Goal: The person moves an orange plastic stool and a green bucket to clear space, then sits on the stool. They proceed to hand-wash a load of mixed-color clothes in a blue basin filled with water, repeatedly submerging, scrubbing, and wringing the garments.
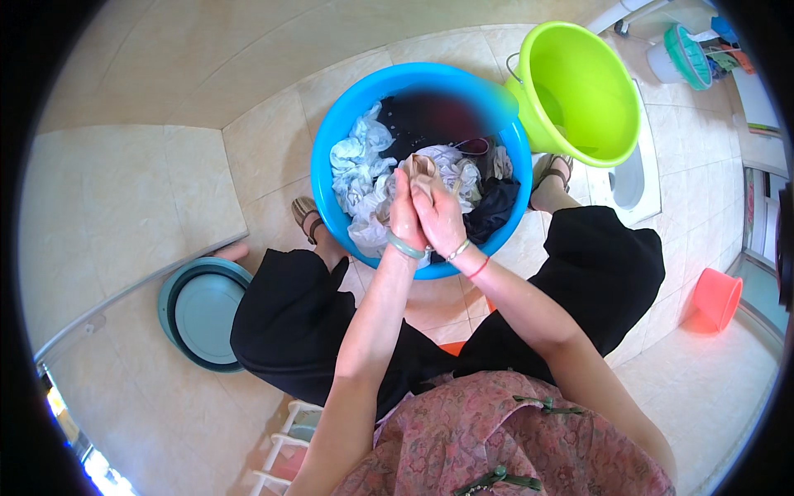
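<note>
Beige crumpled cloth (pixel 422 166), one: held between our left hand (pixel 404 217) and right hand (pixel 440 218), palms together, fingers mostly closed, over the round blue plastic tub (pixel 323 157), where we should squeeze evenly.

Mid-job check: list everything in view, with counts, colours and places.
Tub: one, blue, floor between feet
Laundry: uncountable, white, lavender, black, in tub
Cloth: one, beige, between both hands
Bucket: one, lime green, right of tub
Floor fixture: one, white, by bucket
Basin: one, grey-green, left floor
Small bucket: one, coral, far right
Pail: one, white and green, upper right
Rack: one, white, lower left
Sandals: two, brown, flanking tub
Bangle: one, green, left wrist
Cord: one, red, right wrist
Left fingers, right fingers: bare, around cloth
</note>
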A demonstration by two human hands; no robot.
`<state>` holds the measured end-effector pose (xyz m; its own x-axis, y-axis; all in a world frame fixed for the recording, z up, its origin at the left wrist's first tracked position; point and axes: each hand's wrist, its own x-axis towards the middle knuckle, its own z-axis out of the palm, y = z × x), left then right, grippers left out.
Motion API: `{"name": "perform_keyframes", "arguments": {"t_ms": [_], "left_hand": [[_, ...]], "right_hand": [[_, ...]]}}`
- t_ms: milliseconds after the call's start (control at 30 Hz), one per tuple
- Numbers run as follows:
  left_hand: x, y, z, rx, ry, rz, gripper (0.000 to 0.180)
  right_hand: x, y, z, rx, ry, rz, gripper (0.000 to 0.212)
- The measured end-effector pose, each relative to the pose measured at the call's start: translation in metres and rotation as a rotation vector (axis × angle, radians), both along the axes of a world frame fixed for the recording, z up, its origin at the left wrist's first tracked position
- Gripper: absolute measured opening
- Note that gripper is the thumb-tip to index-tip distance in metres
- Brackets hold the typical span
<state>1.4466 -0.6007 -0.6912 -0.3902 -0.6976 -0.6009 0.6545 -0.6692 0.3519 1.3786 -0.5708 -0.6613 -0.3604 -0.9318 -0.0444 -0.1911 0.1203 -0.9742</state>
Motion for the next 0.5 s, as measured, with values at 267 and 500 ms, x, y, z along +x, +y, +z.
{"name": "perform_keyframes", "arguments": {"t_ms": [267,500], "left_hand": [[-0.033,0.023,0.049,0.053,-0.026,-0.099,0.057],[-0.004,-0.007,-0.006,-0.036,0.131,-0.052,0.051]], "right_hand": [[-0.063,-0.053,-0.07,0.342,0.226,-0.117,0.049],[-0.003,-0.009,-0.017,0.046,0.109,-0.078,0.023]]}}
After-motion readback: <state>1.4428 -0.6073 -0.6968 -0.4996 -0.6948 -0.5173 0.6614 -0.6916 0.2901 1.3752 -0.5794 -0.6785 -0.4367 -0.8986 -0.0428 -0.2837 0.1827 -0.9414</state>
